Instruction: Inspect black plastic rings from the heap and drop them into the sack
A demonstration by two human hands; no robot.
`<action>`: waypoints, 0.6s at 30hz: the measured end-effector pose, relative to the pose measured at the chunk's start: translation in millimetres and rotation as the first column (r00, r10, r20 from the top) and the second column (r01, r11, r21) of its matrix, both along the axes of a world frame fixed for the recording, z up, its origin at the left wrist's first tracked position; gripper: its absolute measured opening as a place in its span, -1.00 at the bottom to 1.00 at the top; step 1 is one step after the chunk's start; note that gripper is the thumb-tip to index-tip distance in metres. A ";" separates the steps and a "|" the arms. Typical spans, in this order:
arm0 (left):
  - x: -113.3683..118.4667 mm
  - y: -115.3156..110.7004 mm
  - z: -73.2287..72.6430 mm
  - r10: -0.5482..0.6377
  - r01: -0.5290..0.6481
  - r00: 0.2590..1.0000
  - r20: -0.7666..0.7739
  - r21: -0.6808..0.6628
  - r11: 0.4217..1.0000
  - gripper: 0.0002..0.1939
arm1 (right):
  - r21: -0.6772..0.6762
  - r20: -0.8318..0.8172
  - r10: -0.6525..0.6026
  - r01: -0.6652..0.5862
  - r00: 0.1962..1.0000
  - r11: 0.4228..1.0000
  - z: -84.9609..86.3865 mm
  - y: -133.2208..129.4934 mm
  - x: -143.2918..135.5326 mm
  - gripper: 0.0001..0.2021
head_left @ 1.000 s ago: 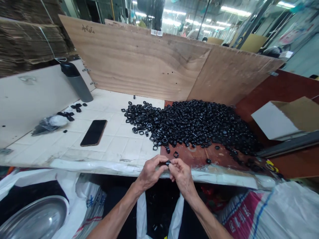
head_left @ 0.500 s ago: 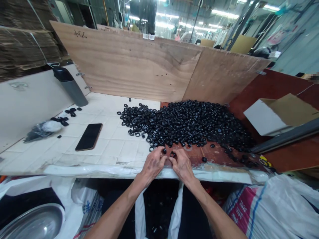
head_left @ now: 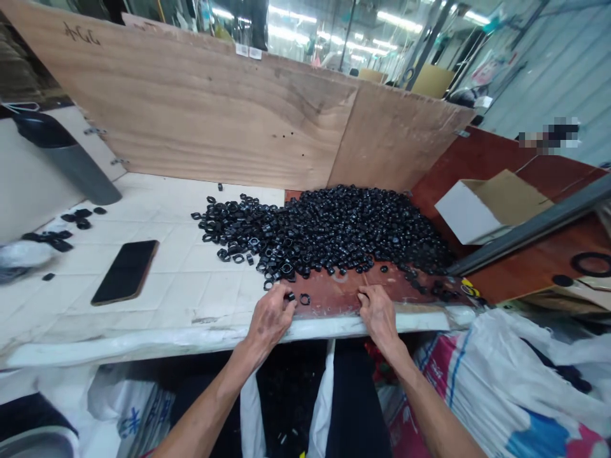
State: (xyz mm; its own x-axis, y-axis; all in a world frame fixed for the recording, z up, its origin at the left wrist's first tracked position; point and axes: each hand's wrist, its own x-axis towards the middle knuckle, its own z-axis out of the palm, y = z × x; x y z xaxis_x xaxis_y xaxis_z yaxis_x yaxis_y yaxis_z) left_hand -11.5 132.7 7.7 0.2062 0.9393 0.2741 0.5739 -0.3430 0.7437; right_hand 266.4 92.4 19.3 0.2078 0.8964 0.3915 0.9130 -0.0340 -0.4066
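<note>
A large heap of small black rings (head_left: 353, 222) lies across the middle and right of the table. Near the table's front edge, my left hand (head_left: 273, 313) is closed on a small black ring (head_left: 289, 296) between thumb and fingers. One loose black ring (head_left: 305, 299) lies flat on the red-brown board just right of that hand. My right hand (head_left: 379, 310) rests over the board's front edge, its fingers curled and close to the thumb; whether anything is between the fingertips is too small to make out.
A phone (head_left: 125, 271) lies on the left, with a grey bottle (head_left: 81, 166) behind it. An open carton (head_left: 477, 210) is at the right beside a metal bar (head_left: 539, 219). Wooden boards (head_left: 214, 114) wall the back. A white sack (head_left: 515, 375) stands at lower right.
My right hand has moved right, away from my left hand. A ring that was at its fingertips now lies on the board. The view has turned to the right.
</note>
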 end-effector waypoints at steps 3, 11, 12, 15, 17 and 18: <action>-1.8 -2.5 7.0 0.010 0.011 0.989 0.145 -0.143 0.990 -0.85 | -0.030 -0.225 0.101 -0.110 0.969 0.993 -4.2 7.2 -20.5 -0.79; -15.0 -2.8 17.8 -0.010 0.377 0.669 0.743 -0.328 0.866 -0.69 | -0.032 -0.929 0.115 -0.387 0.351 0.922 4.5 14.2 -103.6 -0.57; -16.0 -2.6 17.0 -0.003 0.383 0.641 0.768 -0.316 0.868 -0.69 | -0.010 -0.950 0.119 -0.406 0.290 0.914 8.4 14.5 -107.7 -0.56; -17.6 -2.7 16.1 0.010 0.368 0.607 0.795 -0.292 0.883 -0.69 | 0.019 -0.972 0.107 -0.384 0.210 0.923 19.0 14.5 -113.7 -0.60; -17.9 -3.1 17.6 0.007 0.347 0.618 0.786 -0.281 0.895 -0.72 | 0.014 -0.966 0.105 -0.359 0.236 0.933 23.3 14.0 -115.2 -0.64; -18.0 -3.3 18.8 0.006 0.337 0.627 0.779 -0.278 0.900 -0.72 | 0.009 -0.958 0.111 -0.356 0.265 0.934 24.6 13.8 -115.6 -0.65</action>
